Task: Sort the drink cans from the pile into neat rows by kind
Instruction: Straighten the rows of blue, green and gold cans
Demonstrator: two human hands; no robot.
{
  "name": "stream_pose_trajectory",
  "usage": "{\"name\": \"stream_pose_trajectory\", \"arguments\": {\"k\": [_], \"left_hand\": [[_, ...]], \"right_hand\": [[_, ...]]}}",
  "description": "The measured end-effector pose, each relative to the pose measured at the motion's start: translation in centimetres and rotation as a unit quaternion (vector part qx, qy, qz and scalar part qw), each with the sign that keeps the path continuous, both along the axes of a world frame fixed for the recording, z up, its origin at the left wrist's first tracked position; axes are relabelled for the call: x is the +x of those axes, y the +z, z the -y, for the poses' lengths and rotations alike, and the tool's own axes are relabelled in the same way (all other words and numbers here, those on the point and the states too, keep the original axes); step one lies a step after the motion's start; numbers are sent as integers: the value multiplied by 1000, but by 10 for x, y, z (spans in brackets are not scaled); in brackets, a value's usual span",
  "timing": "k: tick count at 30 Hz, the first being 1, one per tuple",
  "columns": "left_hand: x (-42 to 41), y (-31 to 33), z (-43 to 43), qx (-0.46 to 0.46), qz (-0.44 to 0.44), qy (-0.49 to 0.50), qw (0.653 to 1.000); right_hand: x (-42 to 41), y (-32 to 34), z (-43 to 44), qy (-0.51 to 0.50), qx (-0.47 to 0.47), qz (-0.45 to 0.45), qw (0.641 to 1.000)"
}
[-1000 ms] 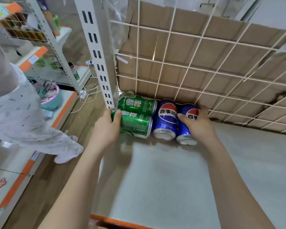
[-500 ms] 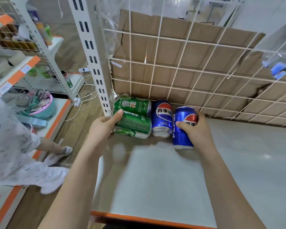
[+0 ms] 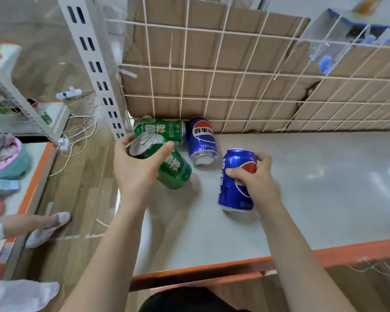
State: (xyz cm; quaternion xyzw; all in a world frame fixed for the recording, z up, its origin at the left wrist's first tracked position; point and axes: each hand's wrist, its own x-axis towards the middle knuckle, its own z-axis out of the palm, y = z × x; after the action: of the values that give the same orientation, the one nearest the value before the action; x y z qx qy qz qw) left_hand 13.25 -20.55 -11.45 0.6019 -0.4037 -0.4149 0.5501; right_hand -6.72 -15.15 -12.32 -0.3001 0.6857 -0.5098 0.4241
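My left hand (image 3: pixel 137 167) grips a green can (image 3: pixel 171 165) near its top and holds it tilted, its silver lid facing me. Behind it a second green can (image 3: pixel 164 131) lies on its side against the wire grid. A blue can (image 3: pixel 202 140) lies beside that one, its bottom end toward me. My right hand (image 3: pixel 254 181) grips another blue can (image 3: pixel 234 183), which stands nearly upright on the white shelf (image 3: pixel 302 188), apart from the others.
A wire grid backed by cardboard (image 3: pixel 234 75) closes the shelf's rear. A white slotted upright (image 3: pixel 92 64) stands at the left corner. The shelf's front edge (image 3: pixel 212 270) is orange. Another person's foot (image 3: pixel 47 228) is on the wooden floor at left, near cables (image 3: pixel 77 131).
My left hand has lifted the front green can and tipped it up. My right hand has pulled its blue can away from the grid toward me and stood it up.
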Motion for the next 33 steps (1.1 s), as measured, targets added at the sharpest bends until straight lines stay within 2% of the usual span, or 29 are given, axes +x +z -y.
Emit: {"name": "stream_pose_trajectory", "arguments": {"k": [8, 15, 23, 28, 33], "left_hand": [[-47, 4, -32, 23, -22, -167, 986], [-111, 11, -67, 25, 5, -273, 962], [-221, 26, -147, 31, -48, -366, 929], [-308, 24, -215, 13, -20, -409, 912], [-384, 23, -267, -6, -18, -438, 899]], "right_hand": [[-15, -1, -51, -77, -4, 70, 995], [-59, 16, -111, -173, -80, 119, 974], [-153, 23, -207, -226, -118, 110, 961], [-227, 23, -272, -270, -125, 89, 951], [-291, 18, -328, -287, -91, 51, 952]]}}
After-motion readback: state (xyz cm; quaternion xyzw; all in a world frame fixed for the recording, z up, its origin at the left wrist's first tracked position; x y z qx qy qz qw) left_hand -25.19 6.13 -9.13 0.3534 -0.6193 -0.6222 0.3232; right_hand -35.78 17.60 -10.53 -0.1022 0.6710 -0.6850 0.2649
